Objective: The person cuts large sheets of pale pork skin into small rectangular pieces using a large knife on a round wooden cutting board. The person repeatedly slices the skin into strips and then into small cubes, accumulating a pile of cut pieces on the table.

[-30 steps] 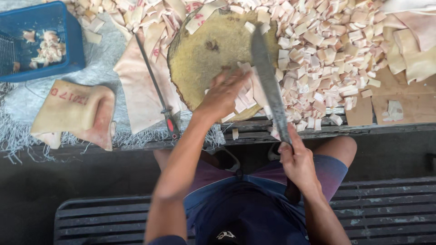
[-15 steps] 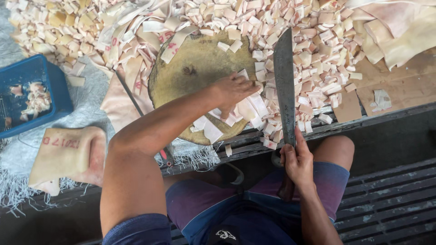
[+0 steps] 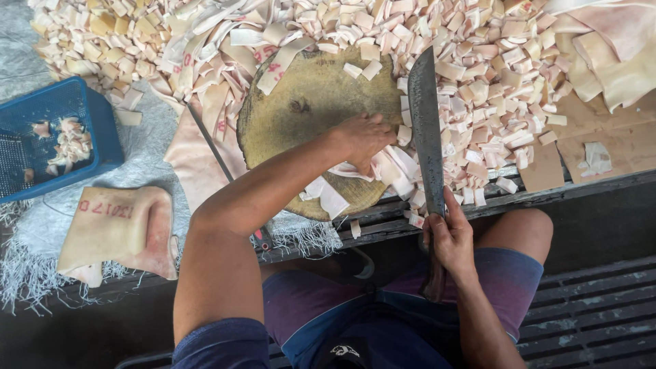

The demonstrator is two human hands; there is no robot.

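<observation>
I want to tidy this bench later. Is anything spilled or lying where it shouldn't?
Yes. A few cut pieces have slipped off the round chopping block onto the bench's front edge, near the drop. The pile of cut pieces crowds the block's rim. A second knife lies half buried under uncut sheets.
</observation>
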